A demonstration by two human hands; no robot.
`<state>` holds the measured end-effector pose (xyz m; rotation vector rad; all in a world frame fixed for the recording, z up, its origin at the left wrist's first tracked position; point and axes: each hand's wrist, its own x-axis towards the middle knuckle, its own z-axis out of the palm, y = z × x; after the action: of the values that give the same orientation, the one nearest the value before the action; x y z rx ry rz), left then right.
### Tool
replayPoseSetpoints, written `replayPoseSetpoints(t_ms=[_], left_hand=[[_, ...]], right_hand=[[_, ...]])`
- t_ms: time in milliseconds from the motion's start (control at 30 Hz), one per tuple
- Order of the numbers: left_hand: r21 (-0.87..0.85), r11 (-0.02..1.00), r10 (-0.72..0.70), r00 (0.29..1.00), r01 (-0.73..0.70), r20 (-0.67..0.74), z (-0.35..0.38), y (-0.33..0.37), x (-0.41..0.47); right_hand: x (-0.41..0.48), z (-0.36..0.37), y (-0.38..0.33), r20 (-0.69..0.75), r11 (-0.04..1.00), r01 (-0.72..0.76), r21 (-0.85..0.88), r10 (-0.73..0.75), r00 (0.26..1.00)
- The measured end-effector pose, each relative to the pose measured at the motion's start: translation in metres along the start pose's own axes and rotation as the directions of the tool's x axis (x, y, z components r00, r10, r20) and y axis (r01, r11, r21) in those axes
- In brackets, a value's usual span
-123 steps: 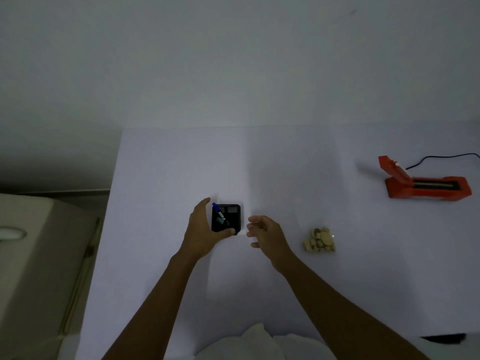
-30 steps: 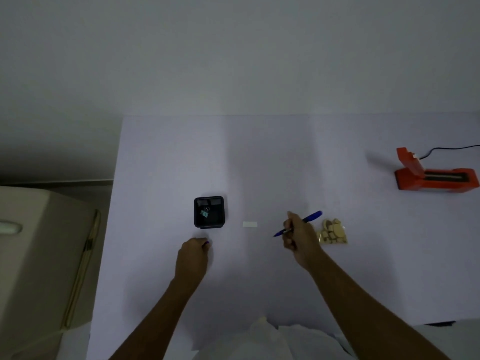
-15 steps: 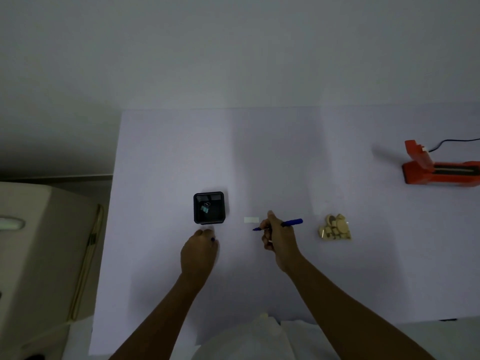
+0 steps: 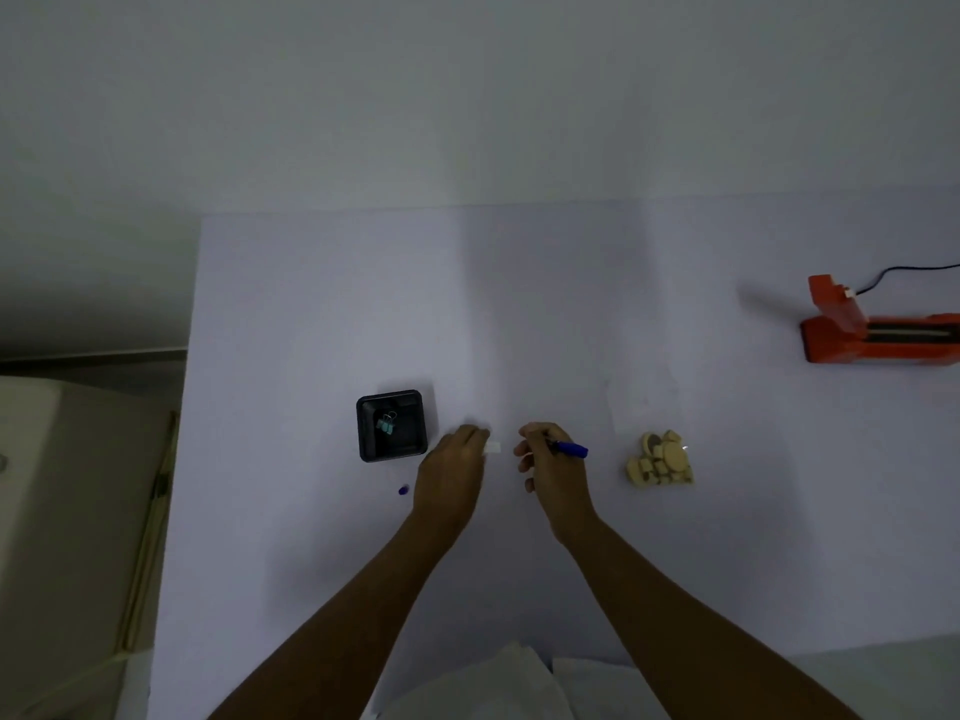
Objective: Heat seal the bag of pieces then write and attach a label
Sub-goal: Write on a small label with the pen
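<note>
Label-writing stage. Left hand (image 4: 451, 475) fingers pin the small white label (image 4: 493, 447) to the table (image 4: 311, 304); right hand (image 4: 550, 459) grips the uncapped blue pen (image 4: 571, 450). Bag of pieces (image 4: 660, 459) lies right, apparently sealed; writing and attaching remain.

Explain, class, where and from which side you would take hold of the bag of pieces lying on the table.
Grip the bag of pieces at its flat clear margin on the far right, near the glint, coming from the right. The lumpy pieces fill its middle and the right hand with the pen sits to its left, so that edge probably pinches most easily.
</note>
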<state>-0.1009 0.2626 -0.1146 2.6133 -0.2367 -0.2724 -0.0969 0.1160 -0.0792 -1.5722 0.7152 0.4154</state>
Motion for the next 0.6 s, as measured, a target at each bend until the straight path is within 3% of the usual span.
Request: replayPoseSetpoints(t_ms=[600], left_hand=[[0.066,0.997,-0.053,0.992,0.046,0.115,0.006,0.003,0.016]], right_hand=[[0.025,0.003,0.014,-0.021,0.997,0.066,-0.038,-0.067,0.998]])
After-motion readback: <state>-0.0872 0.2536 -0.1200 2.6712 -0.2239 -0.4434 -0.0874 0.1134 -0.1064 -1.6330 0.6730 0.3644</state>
